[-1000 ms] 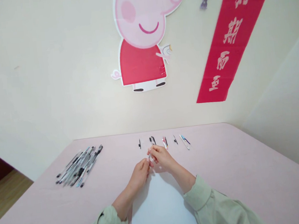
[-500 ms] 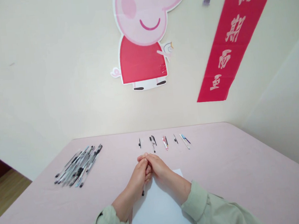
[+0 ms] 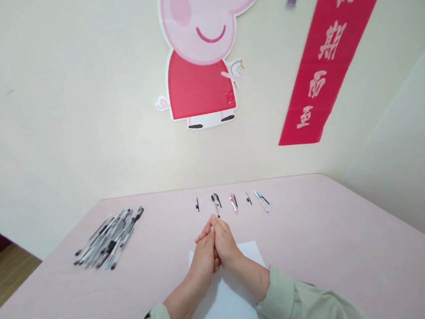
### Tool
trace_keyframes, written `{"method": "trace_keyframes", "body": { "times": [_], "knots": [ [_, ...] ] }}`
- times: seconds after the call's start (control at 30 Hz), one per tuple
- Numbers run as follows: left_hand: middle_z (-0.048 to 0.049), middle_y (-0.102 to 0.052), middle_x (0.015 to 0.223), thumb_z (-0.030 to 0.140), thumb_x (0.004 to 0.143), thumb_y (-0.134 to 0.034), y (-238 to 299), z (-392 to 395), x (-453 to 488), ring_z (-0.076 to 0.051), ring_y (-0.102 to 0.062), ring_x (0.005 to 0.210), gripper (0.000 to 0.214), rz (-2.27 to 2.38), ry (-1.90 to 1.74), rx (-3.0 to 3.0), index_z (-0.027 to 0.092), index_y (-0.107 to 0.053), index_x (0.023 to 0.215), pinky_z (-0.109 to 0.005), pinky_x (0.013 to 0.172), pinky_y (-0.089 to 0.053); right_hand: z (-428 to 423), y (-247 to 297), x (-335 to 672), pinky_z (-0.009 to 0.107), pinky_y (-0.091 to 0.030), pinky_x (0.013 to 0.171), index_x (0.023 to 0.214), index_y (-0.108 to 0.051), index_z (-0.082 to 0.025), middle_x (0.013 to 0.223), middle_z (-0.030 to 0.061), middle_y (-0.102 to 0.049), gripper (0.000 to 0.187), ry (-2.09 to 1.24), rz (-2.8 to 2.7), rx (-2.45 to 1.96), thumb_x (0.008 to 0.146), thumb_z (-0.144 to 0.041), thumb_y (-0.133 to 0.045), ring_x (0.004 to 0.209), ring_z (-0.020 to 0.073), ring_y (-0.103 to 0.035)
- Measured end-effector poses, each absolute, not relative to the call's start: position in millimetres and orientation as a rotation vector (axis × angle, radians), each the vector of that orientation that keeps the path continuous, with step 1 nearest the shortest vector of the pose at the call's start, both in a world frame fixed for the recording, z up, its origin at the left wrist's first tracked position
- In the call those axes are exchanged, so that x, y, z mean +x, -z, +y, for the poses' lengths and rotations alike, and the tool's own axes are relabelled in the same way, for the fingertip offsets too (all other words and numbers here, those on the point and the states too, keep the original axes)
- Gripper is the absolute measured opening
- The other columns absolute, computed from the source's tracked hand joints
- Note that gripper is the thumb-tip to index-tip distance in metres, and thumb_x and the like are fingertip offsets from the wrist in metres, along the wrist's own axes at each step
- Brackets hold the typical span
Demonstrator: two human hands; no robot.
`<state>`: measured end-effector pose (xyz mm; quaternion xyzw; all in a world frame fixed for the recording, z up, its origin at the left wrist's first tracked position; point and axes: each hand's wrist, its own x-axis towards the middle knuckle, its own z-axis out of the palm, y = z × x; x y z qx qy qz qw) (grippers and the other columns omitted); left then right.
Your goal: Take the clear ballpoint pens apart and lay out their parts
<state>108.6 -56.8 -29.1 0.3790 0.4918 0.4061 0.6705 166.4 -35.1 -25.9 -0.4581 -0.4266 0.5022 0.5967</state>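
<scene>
Across one smooth pink tabletop (image 3: 341,252), one flat white paper sheet (image 3: 227,313) lies in front; leftward sits one heap of slim plastic pens (image 3: 111,246), too overlapped to count. Left hand (image 3: 204,253) and right hand (image 3: 225,241) press together above the sheet, anything between them hidden. Five small groups of thin pen pieces (image 3: 234,204) line the far side.

both hands (image 3: 225,241) press together, forearms (image 3: 248,275) slanted inward.

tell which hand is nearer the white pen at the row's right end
Right: the right hand is left of the white pen, on its near side; the left hand, clasped against the right, is farther left.
</scene>
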Motion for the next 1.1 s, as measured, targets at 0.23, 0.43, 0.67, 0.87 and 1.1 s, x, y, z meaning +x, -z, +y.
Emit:
{"method": "trace_keyframes", "body": {
  "times": [0.23,0.43,0.67,0.87,1.1],
  "knots": [
    [0.0123,-0.023,0.038,0.065,0.077,-0.046,31.3,-53.1,108.0,-0.005,-0.014,0.031,0.044,0.969,-0.923,0.860,0.022,-0.043,0.067,-0.018,0.033,-0.011,-17.2,27.0,181.3,0.028,-0.049,0.063,0.069,-0.057,-0.019,0.069,0.0055,-0.066,0.042,-1.416,-0.751,-0.933,0.083,-0.055,-0.042,0.066,0.0173,-0.064],
    [0.0108,-0.032,0.047,0.049,0.082,-0.045,25.6,-52.3,102.4,-0.005,-0.016,0.034,0.029,0.847,-1.007,0.914,0.021,-0.052,0.086,-0.017,0.033,-0.014,-1.2,29.6,204.5,0.020,-0.042,0.052,0.086,-0.061,-0.018,0.079,0.0019,-0.060,0.020,-1.344,-0.624,-1.010,0.077,-0.035,-0.055,0.056,0.0083,-0.052],
    [0.0099,-0.038,0.051,0.051,0.079,-0.054,24.2,-40.4,92.0,-0.004,-0.024,0.037,0.032,0.964,-1.105,0.985,0.020,-0.052,0.083,-0.017,0.037,-0.017,-7.5,26.5,202.3,0.018,-0.027,0.041,0.078,-0.061,-0.015,0.062,-0.0036,-0.053,0.025,-1.489,-0.849,-1.042,0.067,-0.036,-0.065,0.042,0.0040,-0.038],
    [0.0089,-0.044,0.048,0.054,0.072,-0.062,28.7,-37.2,89.4,-0.004,-0.029,0.037,0.038,1.021,-1.118,1.017,0.017,-0.054,0.074,-0.017,0.038,-0.019,-12.7,14.0,202.7,0.019,-0.018,0.039,0.078,-0.062,-0.014,0.054,-0.0067,-0.051,0.024,-1.501,-1.034,-1.095,0.068,-0.036,-0.066,0.037,0.0026,-0.029],
    [-0.0031,-0.062,0.068,0.062,0.073,-0.059,27.1,-19.0,74.9,-0.010,-0.053,0.057,0.049,0.983,-1.355,0.759,0.014,-0.061,0.073,-0.020,0.050,-0.040,-14.2,12.4,203.9,0.019,-0.014,0.037,0.077,-0.056,-0.017,0.046,-0.0109,-0.039,0.014,-1.474,-1.125,-1.242,0.080,-0.031,-0.055,0.036,0.0040,-0.025]
  ]
}}
